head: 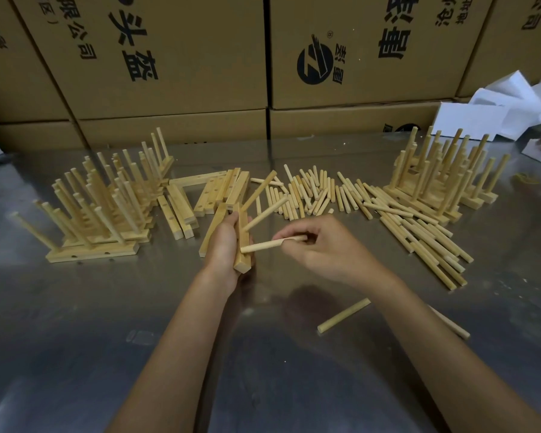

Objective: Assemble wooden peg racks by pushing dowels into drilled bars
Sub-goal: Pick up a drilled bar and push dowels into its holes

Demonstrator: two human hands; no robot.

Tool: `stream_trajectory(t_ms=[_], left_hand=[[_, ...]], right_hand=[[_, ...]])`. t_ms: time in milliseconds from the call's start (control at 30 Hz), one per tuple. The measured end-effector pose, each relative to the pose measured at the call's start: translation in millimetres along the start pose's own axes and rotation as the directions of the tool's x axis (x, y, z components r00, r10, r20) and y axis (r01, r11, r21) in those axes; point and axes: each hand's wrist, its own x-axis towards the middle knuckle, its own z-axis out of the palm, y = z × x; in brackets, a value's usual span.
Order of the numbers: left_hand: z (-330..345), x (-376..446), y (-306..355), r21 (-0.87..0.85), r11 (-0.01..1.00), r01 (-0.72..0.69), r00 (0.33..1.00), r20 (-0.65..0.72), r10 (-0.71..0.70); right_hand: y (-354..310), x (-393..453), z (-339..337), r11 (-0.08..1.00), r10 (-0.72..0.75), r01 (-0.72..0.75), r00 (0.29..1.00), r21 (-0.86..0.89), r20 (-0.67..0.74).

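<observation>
My left hand (224, 245) grips a drilled wooden bar (243, 260) held on end above the metal table. Two dowels (264, 214) stick out of the bar toward the upper right. My right hand (319, 245) pinches a third dowel (263, 246), whose left tip meets the lower part of the bar. A second dowel lies in the same hand, just above it. A pile of loose dowels (325, 192) lies behind my hands. Undrilled-looking spare bars (219, 190) lie in a heap behind my left hand.
Finished peg racks stand stacked at the left (97, 207) and at the right (441, 179). More dowels (425, 239) spread out at the right; two stray ones (344, 315) lie near my right forearm. Cardboard boxes (169, 57) wall off the back. White boxes (497, 114) sit far right.
</observation>
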Motion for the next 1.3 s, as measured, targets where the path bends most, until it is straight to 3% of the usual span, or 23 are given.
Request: stream_trajectory(t_ms=[133,267,467,600,800,967,1133,1300], left_hand=[[0,0,-1,-0.009,1.000,-0.006,1.000,0.002,0.006],[0,-2,0,0.017,1.000,0.005,1.000,-0.024,-0.004],[6,0,-8,0.221,0.971,-0.091,0.995,-0.017,0.097],[6,1,-8,0.252,0.961,-0.111,0.992,-0.022,0.120],[8,-1,-6,0.169,0.982,-0.082,0.996,-0.025,0.088],[7,-1,-6,0.011,0.996,-0.091,0.996,-0.003,0.091],[2,4,-5,-0.198,0.972,-0.127,0.991,0.015,0.133],[5,2,-2,-0.198,0.967,-0.158,0.980,0.090,0.178]], right_hand=[[1,-1,1,0.999,0.009,-0.010,1.000,-0.039,-0.025],[1,-2,1,0.993,-0.083,0.081,0.996,-0.088,-0.015],[-3,-1,17,0.898,-0.262,0.256,0.965,-0.359,0.034],[-2,-1,19,0.898,-0.285,0.270,0.958,-0.348,0.007],[-4,0,18,0.981,-0.160,0.149,0.984,-0.125,-0.082],[-15,0,0,0.954,-0.036,0.058,0.996,0.293,-0.080],[-3,2,5,0.987,0.139,-0.142,0.990,0.074,0.038],[10,8,27,0.997,0.074,-0.077,0.980,-0.008,-0.186]])
